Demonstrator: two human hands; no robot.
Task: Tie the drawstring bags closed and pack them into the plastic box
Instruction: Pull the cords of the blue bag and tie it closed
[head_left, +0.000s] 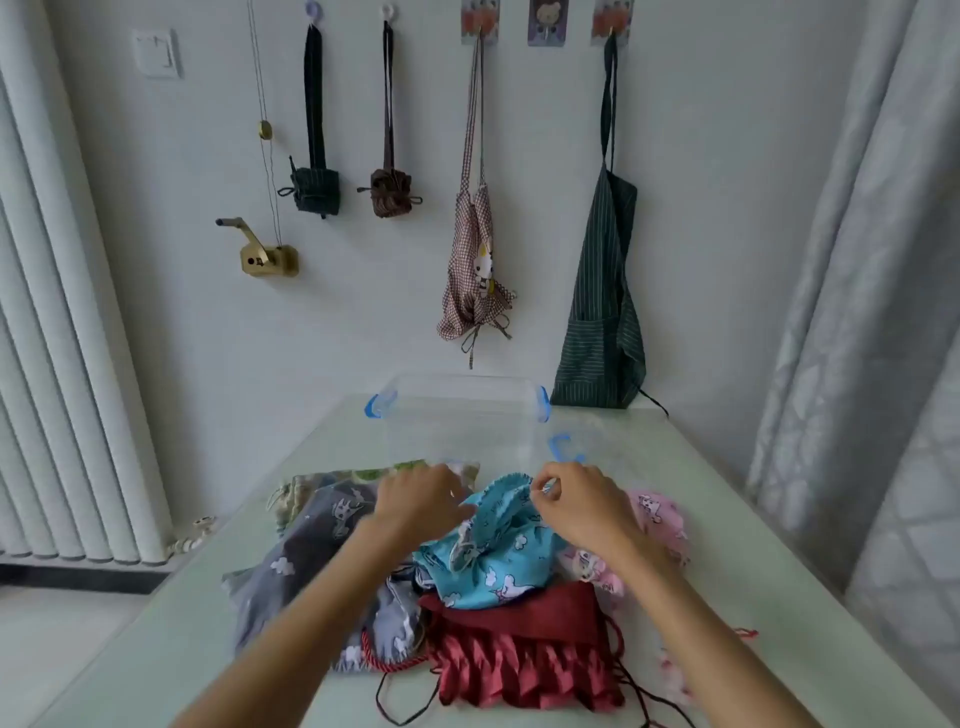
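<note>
Both hands work the blue bag (atop the pile): right hand pinches its rim in a closed grip, left hand grip unclear.

Both hands forward, fingers curled, pinching.
</note>
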